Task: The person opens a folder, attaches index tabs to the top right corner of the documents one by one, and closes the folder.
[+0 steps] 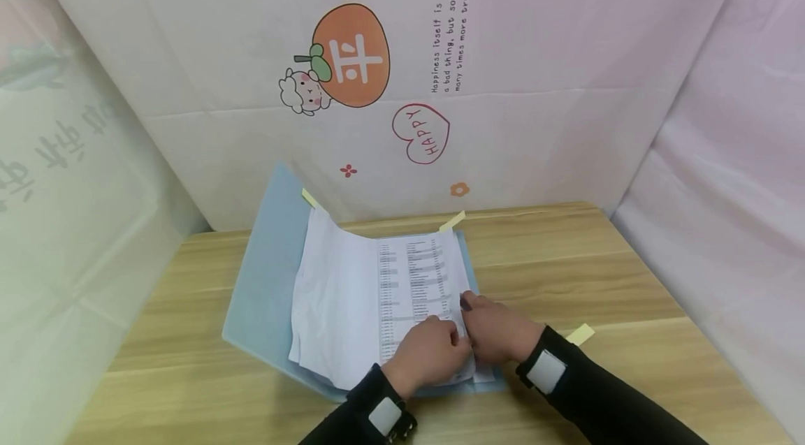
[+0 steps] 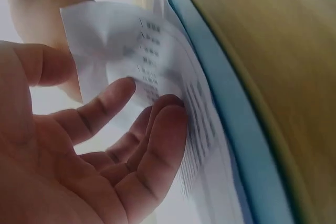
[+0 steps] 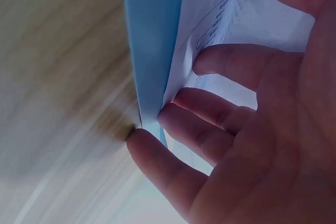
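Note:
A light blue folder [image 1: 264,284] lies spread on the table, its left cover raised. Inside are white paper sheets [image 1: 339,305], bulging upward on the left; the right part carries printed columns. My left hand [image 1: 430,351] is at the lower right of the sheets. In the left wrist view its bent fingers [image 2: 163,145] touch a raised printed sheet [image 2: 105,35], with the thumb apart from them. My right hand [image 1: 499,326] lies along the right edge of the paper. Its loosely bent fingers [image 3: 199,129] touch the paper and folder edge, and one fingertip reaches the table.
Yellow strips [image 1: 453,221] stick out at the top of the sheets. Another yellow strip [image 1: 580,334] lies by the right wrist. The wooden table [image 1: 541,249] is bordered by printed cloth [image 1: 534,82] at the back and both sides.

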Demonstrator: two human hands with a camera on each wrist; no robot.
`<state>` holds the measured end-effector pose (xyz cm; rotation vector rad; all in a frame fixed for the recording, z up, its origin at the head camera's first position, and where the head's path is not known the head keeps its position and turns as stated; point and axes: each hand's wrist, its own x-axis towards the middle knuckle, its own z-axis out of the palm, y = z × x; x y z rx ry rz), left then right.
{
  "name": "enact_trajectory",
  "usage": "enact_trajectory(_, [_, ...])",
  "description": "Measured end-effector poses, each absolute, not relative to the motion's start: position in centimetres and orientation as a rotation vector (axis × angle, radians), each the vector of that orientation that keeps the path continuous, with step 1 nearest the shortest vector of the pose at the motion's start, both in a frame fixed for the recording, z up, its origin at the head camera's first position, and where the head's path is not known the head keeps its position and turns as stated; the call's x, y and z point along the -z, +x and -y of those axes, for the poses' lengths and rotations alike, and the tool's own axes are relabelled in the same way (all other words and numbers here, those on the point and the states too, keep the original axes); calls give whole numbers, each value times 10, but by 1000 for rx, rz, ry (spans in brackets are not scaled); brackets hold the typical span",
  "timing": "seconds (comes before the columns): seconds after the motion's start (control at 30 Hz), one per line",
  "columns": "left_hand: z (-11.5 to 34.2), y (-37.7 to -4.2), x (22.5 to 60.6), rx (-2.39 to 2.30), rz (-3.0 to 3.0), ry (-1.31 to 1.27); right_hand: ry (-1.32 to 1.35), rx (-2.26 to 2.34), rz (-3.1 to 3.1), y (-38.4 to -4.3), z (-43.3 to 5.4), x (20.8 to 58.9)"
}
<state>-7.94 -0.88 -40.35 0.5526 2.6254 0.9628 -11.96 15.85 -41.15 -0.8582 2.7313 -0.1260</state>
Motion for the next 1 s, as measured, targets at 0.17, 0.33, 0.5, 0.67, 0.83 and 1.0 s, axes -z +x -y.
enact_trajectory(0.17, [5, -76, 403, -1026, -2556, 540, -871, 133, -2739, -122, -159, 412])
enact_trajectory(0.33, [4, -75, 405, -998, -2570, 559, -877, 129, -2732, -122, -159, 410])
enact_trajectory(0.5, [4, -75, 406, -1049, -2537, 555, -922, 118, -2720, -122, -159, 407])
enact_trajectory(0.67, [5, -75, 408, -1027, -2511, 547, -911, 99, -2682, -124, -158, 404])
enact_trajectory(0.83, [4, -75, 409, -975, -2546, 484, -821, 119, -2663, -127, -158, 404])
enact_trajectory(1.0, [5, -75, 413, -993, -2578, 463, -750, 147, -2661, -127, -158, 404])
